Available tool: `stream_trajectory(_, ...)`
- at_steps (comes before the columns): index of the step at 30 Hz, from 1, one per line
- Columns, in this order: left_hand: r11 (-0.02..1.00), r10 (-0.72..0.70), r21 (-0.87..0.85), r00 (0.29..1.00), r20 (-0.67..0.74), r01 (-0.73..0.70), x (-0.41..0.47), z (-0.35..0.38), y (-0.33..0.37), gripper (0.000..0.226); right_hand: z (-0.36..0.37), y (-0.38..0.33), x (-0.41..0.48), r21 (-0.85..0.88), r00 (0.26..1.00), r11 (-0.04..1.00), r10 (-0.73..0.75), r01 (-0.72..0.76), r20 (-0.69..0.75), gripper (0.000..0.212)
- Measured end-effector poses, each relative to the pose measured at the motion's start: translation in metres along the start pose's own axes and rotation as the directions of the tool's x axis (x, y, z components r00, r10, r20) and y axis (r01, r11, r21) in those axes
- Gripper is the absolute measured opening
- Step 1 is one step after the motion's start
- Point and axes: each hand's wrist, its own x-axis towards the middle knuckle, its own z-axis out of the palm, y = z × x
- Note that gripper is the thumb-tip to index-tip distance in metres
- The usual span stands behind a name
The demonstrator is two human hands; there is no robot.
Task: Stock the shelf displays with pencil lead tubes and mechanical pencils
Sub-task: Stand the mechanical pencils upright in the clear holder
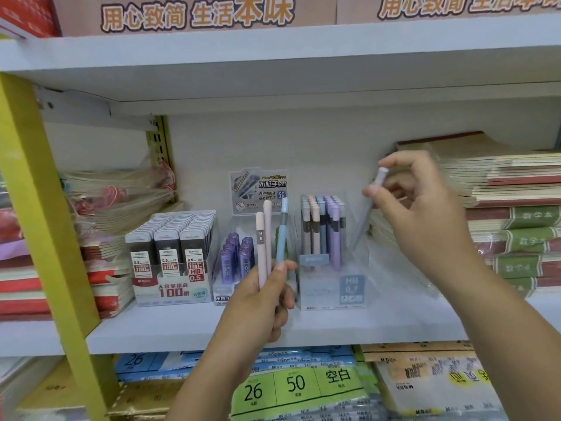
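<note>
Left hand (pixel 261 302), right hand (pixel 419 208): pencils (pixel 267 238) in each

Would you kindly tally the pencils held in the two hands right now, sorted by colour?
pink pencils, in the left hand: 2
blue pencil, in the left hand: 1
grey pencil, white-capped, in the right hand: 1
Total: 4
</note>
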Motion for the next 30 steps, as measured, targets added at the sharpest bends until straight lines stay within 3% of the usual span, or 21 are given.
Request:
stream_trajectory(8,1.0,-0.011,-0.02,1.0,0.0,0.011,-0.001,0.002,-0.002,0.025,0.011,0.011,-0.008,-0.123,0.996,0.992,0.037,-0.027,0.081,0.032)
stream_trajectory(16,1.0,-0.004,-0.008,1.0,0.003,0.004,0.0,0.002,-0.003,0.025,0.01,0.013,-0.008,-0.126,0.997,0.992,0.019,-0.01,0.073,0.038)
stream_trajectory(30,1.0,0.014,0.015,1.0,0.012,-0.015,-0.002,0.002,-0.002,0.024,0.019,0.013,-0.012,-0.199,0.986,0.979,0.062,-0.029,0.157,0.023)
